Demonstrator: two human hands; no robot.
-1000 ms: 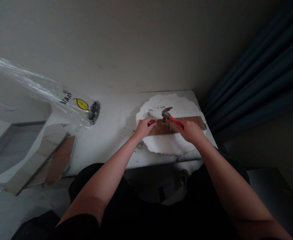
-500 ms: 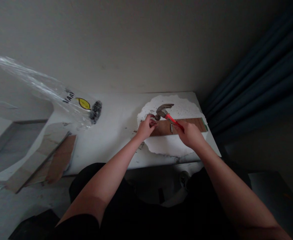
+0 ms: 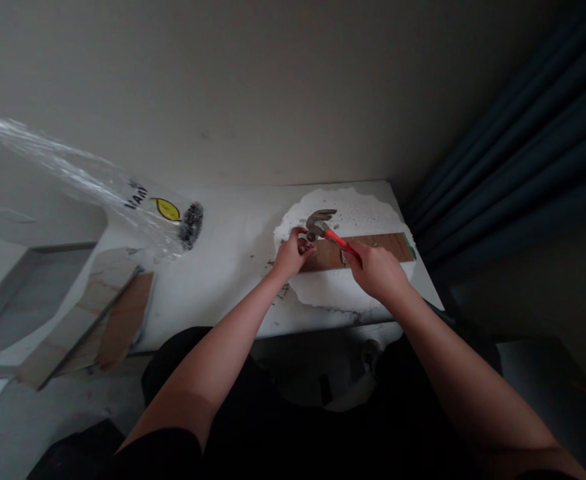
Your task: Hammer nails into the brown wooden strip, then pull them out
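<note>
My right hand (image 3: 377, 270) is closed around the red handle of a claw hammer (image 3: 323, 225), whose metal head hovers just over the left end of a brown wooden plank (image 3: 373, 248). The plank lies across a round white foam sheet (image 3: 343, 287) on the white table (image 3: 227, 267). Fingers of my left hand (image 3: 291, 253) are pinched together at the plank's left end, right under the hammer head. What they pinch is too small to make out.
A clear plastic bag (image 3: 123, 193) with a yellow label lies at the table's left. Brown and pale boards (image 3: 97, 320) lean off the table's left edge. Dark blue curtains (image 3: 513, 160) hang at the right. A plain wall stands behind.
The hammer head has swung left and come down from its raised position toward my left hand's fingertips. My left hand has stayed at the plank's end.
</note>
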